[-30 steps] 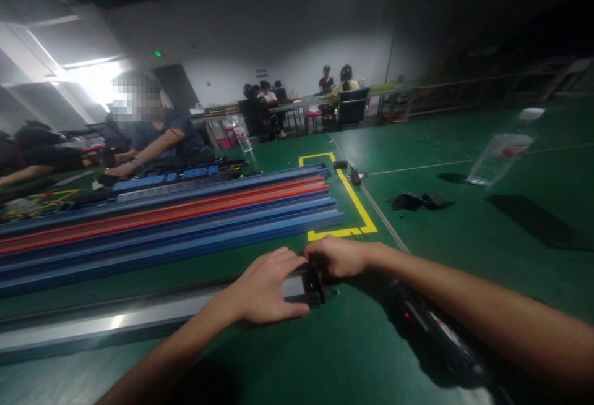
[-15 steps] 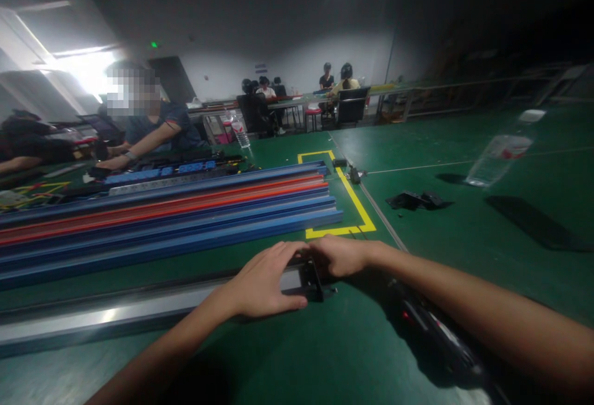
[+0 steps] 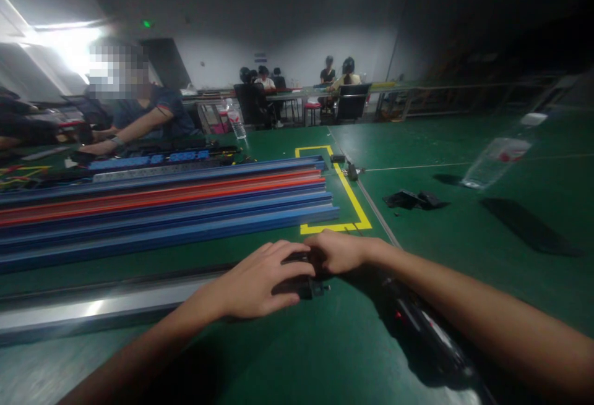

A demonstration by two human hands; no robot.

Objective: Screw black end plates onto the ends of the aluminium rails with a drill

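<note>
A long black-edged metal rail with a shiny silver inner face lies on the green table. My left hand grips its right end from above, thumb on the near side and fingers over the far side. A black end piece with a small screw sticking out shows under those fingers. Touching the same end from the far right, my right hand is closed, its fingertips hidden; what it pinches I cannot make out. Below my right forearm lies a black handheld tool with a red light.
Blue rails and a red rail lie parallel beyond my hands, ending near yellow tape. Small black parts and a clear bottle stand to the right. A co-worker sits at the far left; other people are behind.
My left fingers have closed further over the rail's end, covering more of the black end piece. My right hand stays at the end. The view has shifted slightly.
</note>
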